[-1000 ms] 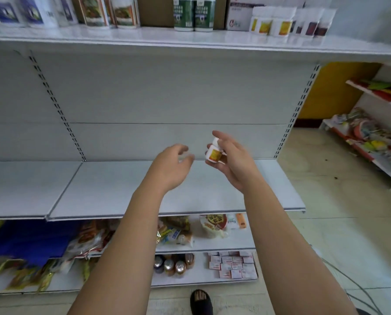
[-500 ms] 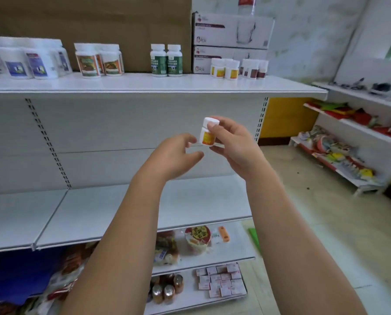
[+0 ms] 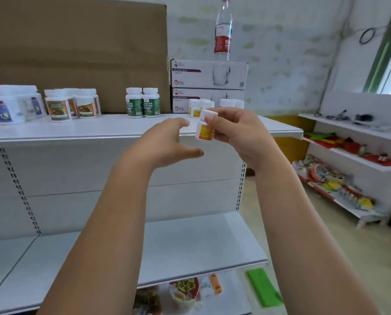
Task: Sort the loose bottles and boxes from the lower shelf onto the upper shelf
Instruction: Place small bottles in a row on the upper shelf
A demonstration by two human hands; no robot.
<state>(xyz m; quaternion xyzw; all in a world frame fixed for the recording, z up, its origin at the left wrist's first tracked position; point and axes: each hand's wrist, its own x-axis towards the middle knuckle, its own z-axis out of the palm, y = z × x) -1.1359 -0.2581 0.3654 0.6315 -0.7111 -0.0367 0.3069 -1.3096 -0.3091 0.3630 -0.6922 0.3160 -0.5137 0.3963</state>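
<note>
Head camera: the person stands facing a white metal shelving unit with both arms raised to the level of the upper shelf (image 3: 94,130). The right hand (image 3: 237,135) pinches a small white bottle with a yellow label (image 3: 204,129) upright, with the fingertips on the cap and side and the label turned toward the camera, probably so it can be read and matched. The bottle is in the air at the front edge of the upper shelf and not yet set down. The left hand (image 3: 167,144) is just beside it, fingers loosely spread and curved and holding nothing. The thumb reaches under the bottle, apparently to steady it or take it over, and a small gap seems to remain between them.

Directly behind the held bottle stand yellow-labelled bottles (image 3: 195,109) of the same kind, so that cluster looks like where it belongs. Further left the shelf carries green-labelled bottles (image 3: 142,102), grouped by type. Behind the yellow ones are two stacked white boxes (image 3: 209,75) with a clear water bottle (image 3: 223,30) on top. A sheet of brown cardboard (image 3: 76,53) leans at the back.
</note>
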